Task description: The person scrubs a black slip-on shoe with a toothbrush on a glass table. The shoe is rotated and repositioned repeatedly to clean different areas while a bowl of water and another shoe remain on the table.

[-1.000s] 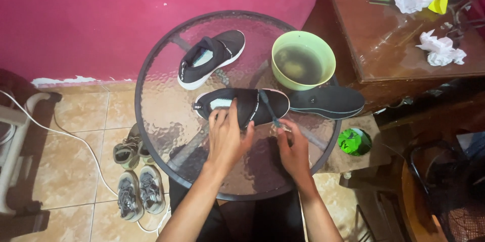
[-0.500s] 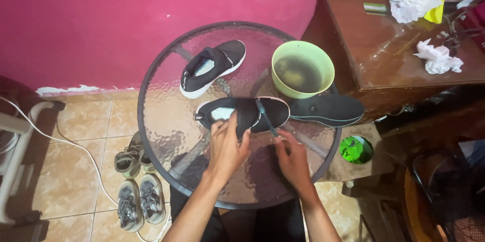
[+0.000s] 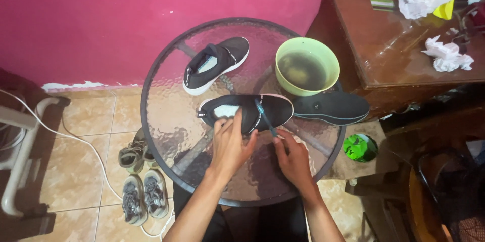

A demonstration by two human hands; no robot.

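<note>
The shoe [image 3: 247,111] lay on its side near the middle of the round glass table [image 3: 166,121], its sole turned away from me and its opening toward my left. My left hand [image 3: 230,143] pressed against the shoe's near side, fingers spread and reaching over the upper to steady it. My right hand [image 3: 293,158] was just beside the shoe's toe end, fingers pinched around the handle of a toothbrush [image 3: 265,116], whose teal head rested on the dark upper.

Beyond the shoe, toward the pink wall [image 3: 126,14], a second shoe [image 3: 217,64] sat upright on its white sole, angled across the glass. To the right of that one, and just past the shoe's toe, stood a green bowl [image 3: 306,66] holding murky water. A black insole [image 3: 331,108] lay just to the right of the shoe, at the table's edge, touching the bowl's base or very near it; I could not tell which.

Right of the bowl stood a brown wooden cabinet [image 3: 399,55] with crumpled white paper [image 3: 447,55] on top. Below the insole, on the floor, was a green bundle [image 3: 359,147]. Left of the table, on the tiles [image 3: 91,121], two pairs of worn grey sneakers [image 3: 144,194] sat beside a white cable [image 3: 65,138].
</note>
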